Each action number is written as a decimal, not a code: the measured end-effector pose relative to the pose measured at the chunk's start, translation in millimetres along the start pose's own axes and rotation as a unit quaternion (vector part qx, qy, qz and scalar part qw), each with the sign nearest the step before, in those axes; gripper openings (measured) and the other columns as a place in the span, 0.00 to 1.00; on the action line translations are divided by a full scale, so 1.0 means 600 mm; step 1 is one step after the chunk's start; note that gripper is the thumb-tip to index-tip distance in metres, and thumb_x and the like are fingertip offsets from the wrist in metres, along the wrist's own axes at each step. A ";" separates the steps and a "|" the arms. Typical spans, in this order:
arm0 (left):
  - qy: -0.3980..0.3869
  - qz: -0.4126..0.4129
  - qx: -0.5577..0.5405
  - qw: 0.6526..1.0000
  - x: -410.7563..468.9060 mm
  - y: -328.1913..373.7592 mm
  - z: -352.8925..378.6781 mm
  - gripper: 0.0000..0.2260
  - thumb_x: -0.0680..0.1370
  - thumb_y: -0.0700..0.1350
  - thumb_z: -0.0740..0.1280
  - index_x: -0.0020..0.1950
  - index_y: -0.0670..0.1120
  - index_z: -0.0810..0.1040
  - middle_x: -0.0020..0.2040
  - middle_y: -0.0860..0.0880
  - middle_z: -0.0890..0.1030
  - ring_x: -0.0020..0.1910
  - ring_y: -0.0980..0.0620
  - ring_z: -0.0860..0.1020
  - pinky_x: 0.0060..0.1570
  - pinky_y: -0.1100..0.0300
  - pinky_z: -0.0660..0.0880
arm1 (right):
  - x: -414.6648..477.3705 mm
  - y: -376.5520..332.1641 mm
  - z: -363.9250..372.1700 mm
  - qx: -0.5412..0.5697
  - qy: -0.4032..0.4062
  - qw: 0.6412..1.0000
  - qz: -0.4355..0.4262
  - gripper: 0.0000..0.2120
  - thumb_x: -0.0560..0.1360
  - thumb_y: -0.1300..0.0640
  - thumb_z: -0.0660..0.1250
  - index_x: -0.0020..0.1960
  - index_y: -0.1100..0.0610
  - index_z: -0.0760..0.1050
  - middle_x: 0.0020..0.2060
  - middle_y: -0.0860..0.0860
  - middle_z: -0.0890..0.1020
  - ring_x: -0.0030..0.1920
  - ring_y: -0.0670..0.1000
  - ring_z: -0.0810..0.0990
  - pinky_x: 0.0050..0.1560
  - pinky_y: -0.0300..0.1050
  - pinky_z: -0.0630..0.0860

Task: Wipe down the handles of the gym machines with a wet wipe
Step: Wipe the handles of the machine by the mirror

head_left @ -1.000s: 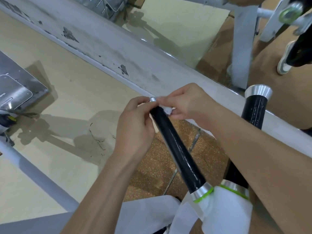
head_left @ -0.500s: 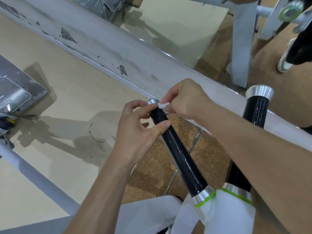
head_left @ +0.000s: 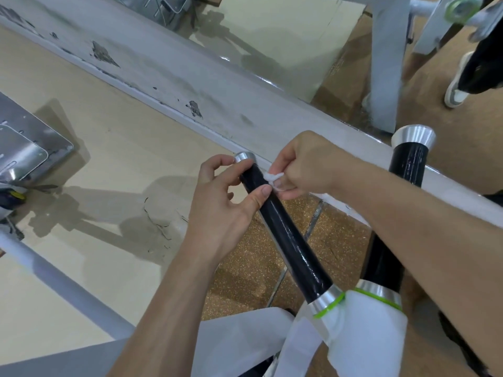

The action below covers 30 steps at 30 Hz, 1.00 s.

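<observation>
At the left edge a shiny metal plate (head_left: pixel 24 153) lies on the pale floor (head_left: pixel 114 148). Below it a grey tube (head_left: pixel 54 276) runs slanted toward the bottom of the view. A long white beam (head_left: pixel 163 77) with chipped paint crosses from the top left down to the right.

Near the middle, the left hand (head_left: pixel 220 202) holds the upper end of the left handle (head_left: pixel 285 235). Its thumb lies across the black grip and its fingers are curled round the far side, just under the silver end cap (head_left: pixel 244 157). This handle is a black, glossy bar that leans up and to the left. At its lower end it has a silver collar with a green ring (head_left: pixel 328 308), which sits in a white bracket (head_left: pixel 367 322). Under the handle there is a brown speckled mat (head_left: pixel 245 268).

The wet wipe (head_left: pixel 273 178) is a small white crumpled wad. It touches the right side of the left handle, a little below the end cap and just beside the left thumb. The right hand (head_left: pixel 307 164) pinches the wipe with curled fingers and presses it to the grip.

Further right the right handle (head_left: pixel 407 164) stands in the same bracket, partly hidden behind the right forearm, and no hand touches it. In the top right corner a white shoe (head_left: pixel 457 91) of another person is on the brown floor.
</observation>
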<state>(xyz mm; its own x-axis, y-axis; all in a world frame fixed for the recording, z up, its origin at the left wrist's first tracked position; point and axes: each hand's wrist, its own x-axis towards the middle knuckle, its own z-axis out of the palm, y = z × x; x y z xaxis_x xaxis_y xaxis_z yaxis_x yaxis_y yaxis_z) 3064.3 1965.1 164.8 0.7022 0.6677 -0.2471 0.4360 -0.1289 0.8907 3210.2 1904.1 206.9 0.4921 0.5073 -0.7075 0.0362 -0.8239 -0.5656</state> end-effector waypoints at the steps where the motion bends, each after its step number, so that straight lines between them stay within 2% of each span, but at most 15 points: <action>1: -0.007 0.013 0.035 0.999 -0.002 0.000 -0.003 0.22 0.72 0.53 0.71 0.66 0.53 0.75 0.64 0.56 0.67 0.58 0.59 0.72 0.60 0.55 0.73 | -0.003 -0.002 -0.002 0.016 -0.002 1.000 0.000 0.09 0.70 0.73 0.70 0.41 0.60 0.78 0.39 0.59 0.80 0.33 0.52 0.82 0.31 0.38 0.81; 3: -0.034 0.037 0.111 0.993 -0.008 0.003 -0.010 0.28 0.71 0.61 0.68 0.69 0.54 0.72 0.68 0.57 0.66 0.63 0.60 0.68 0.63 0.61 0.68 | 0.000 -0.007 0.000 0.034 0.042 0.998 -0.022 0.10 0.68 0.73 0.70 0.42 0.60 0.80 0.37 0.55 0.79 0.34 0.52 0.82 0.34 0.40 0.82; 5: -0.073 0.039 0.154 0.985 -0.016 0.007 -0.015 0.40 0.64 0.69 0.64 0.73 0.55 0.66 0.73 0.58 0.62 0.70 0.60 0.62 0.63 0.67 0.59 | 0.002 -0.009 0.008 0.014 0.057 0.997 -0.042 0.09 0.68 0.72 0.71 0.42 0.59 0.80 0.35 0.55 0.80 0.36 0.54 0.83 0.40 0.44 0.83; 6: -0.088 0.035 0.156 0.983 -0.019 0.008 -0.016 0.44 0.61 0.71 0.63 0.74 0.55 0.64 0.74 0.59 0.60 0.72 0.61 0.59 0.63 0.68 0.56 | -0.002 -0.008 0.008 -0.006 0.045 0.998 -0.042 0.08 0.68 0.71 0.71 0.41 0.59 0.80 0.35 0.56 0.80 0.36 0.54 0.83 0.42 0.46 0.83; 8: -0.092 0.030 0.144 0.985 -0.022 0.007 -0.017 0.47 0.60 0.74 0.65 0.75 0.54 0.63 0.75 0.59 0.58 0.72 0.62 0.58 0.66 0.67 0.58 | -0.013 -0.006 -0.004 -0.042 -0.011 0.999 -0.030 0.09 0.69 0.72 0.70 0.39 0.58 0.79 0.34 0.58 0.82 0.35 0.55 0.84 0.43 0.46 0.83; 10: -0.088 0.029 0.145 0.985 -0.020 0.009 -0.018 0.48 0.60 0.74 0.67 0.74 0.53 0.64 0.75 0.59 0.59 0.72 0.61 0.60 0.69 0.62 0.61 | -0.025 -0.003 -0.019 -0.082 -0.062 0.995 -0.016 0.10 0.70 0.71 0.70 0.38 0.57 0.79 0.36 0.60 0.84 0.39 0.57 0.85 0.47 0.48 0.82; 11: -0.090 0.026 0.154 0.984 -0.019 0.013 -0.019 0.48 0.60 0.74 0.67 0.74 0.52 0.64 0.75 0.58 0.59 0.72 0.60 0.60 0.69 0.62 0.61 | -0.027 -0.003 -0.020 -0.081 -0.058 0.995 -0.016 0.10 0.70 0.71 0.70 0.38 0.58 0.79 0.36 0.60 0.84 0.40 0.57 0.85 0.46 0.48 0.82; 13: -0.101 0.022 0.174 0.979 -0.022 0.021 -0.019 0.48 0.59 0.74 0.65 0.75 0.52 0.63 0.76 0.59 0.58 0.73 0.59 0.59 0.68 0.64 0.57 | -0.022 -0.002 -0.009 -0.038 0.007 0.999 -0.027 0.10 0.68 0.73 0.70 0.38 0.58 0.80 0.33 0.56 0.81 0.38 0.56 0.84 0.39 0.43 0.82; 15: -0.118 0.019 0.147 0.982 -0.030 0.026 -0.018 0.48 0.60 0.75 0.65 0.75 0.53 0.63 0.76 0.60 0.57 0.73 0.60 0.59 0.72 0.59 0.58 | -0.014 -0.002 0.007 -0.018 0.061 0.997 -0.039 0.11 0.67 0.72 0.71 0.36 0.57 0.79 0.32 0.55 0.80 0.39 0.56 0.84 0.41 0.46 0.83; 17: -0.138 0.008 0.110 0.984 -0.036 0.030 -0.016 0.51 0.56 0.76 0.67 0.74 0.55 0.63 0.76 0.62 0.55 0.73 0.60 0.60 0.72 0.53 0.62 | -0.015 -0.001 0.007 -0.066 0.034 0.996 -0.041 0.11 0.69 0.71 0.71 0.36 0.56 0.78 0.32 0.55 0.80 0.37 0.54 0.84 0.41 0.45 0.82; 19: -0.144 -0.004 0.103 0.984 -0.041 0.031 -0.016 0.52 0.55 0.73 0.70 0.74 0.55 0.62 0.76 0.63 0.54 0.73 0.58 0.60 0.71 0.52 0.63 | -0.030 -0.002 -0.008 -0.101 -0.024 0.994 -0.025 0.11 0.70 0.71 0.69 0.37 0.56 0.78 0.31 0.56 0.81 0.32 0.51 0.84 0.37 0.39 0.81; 22: -0.144 -0.009 0.089 0.986 -0.042 0.032 -0.015 0.52 0.55 0.72 0.73 0.75 0.55 0.61 0.76 0.64 0.54 0.73 0.57 0.61 0.71 0.52 0.63 | -0.049 0.004 -0.024 -0.118 -0.071 0.990 -0.014 0.10 0.71 0.70 0.70 0.38 0.56 0.78 0.36 0.56 0.83 0.35 0.50 0.85 0.36 0.39 0.82; 25: -0.140 -0.006 0.096 0.985 -0.043 0.031 -0.014 0.52 0.54 0.73 0.70 0.74 0.56 0.61 0.76 0.64 0.54 0.73 0.56 0.61 0.71 0.51 0.63 | -0.037 0.006 -0.011 -0.127 0.024 0.990 -0.056 0.10 0.68 0.67 0.72 0.37 0.53 0.79 0.31 0.51 0.81 0.30 0.46 0.78 0.31 0.39 0.74; 27: -0.138 -0.007 0.092 0.986 -0.043 0.030 -0.013 0.52 0.54 0.72 0.72 0.74 0.55 0.62 0.76 0.63 0.54 0.73 0.56 0.61 0.71 0.51 0.64 | -0.038 0.006 -0.006 -0.145 0.028 0.987 -0.069 0.10 0.67 0.64 0.75 0.35 0.51 0.78 0.32 0.48 0.79 0.31 0.46 0.76 0.32 0.37 0.71; 30: -0.129 -0.007 0.081 0.988 -0.046 0.032 -0.012 0.49 0.54 0.71 0.73 0.72 0.55 0.66 0.76 0.62 0.56 0.72 0.57 0.62 0.71 0.51 0.64 | -0.068 0.013 -0.013 -0.204 -0.043 0.976 -0.063 0.08 0.68 0.62 0.75 0.37 0.52 0.77 0.40 0.49 0.82 0.42 0.49 0.80 0.42 0.41 0.77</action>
<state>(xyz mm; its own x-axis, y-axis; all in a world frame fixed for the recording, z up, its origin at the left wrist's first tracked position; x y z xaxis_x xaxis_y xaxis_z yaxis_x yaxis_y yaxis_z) 3049.0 1949.5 191.7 0.8072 0.4630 -0.3662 0.5155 -0.2507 0.8194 3197.3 1875.0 235.0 0.3872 0.6159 -0.6861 0.4434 -0.7768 -0.4472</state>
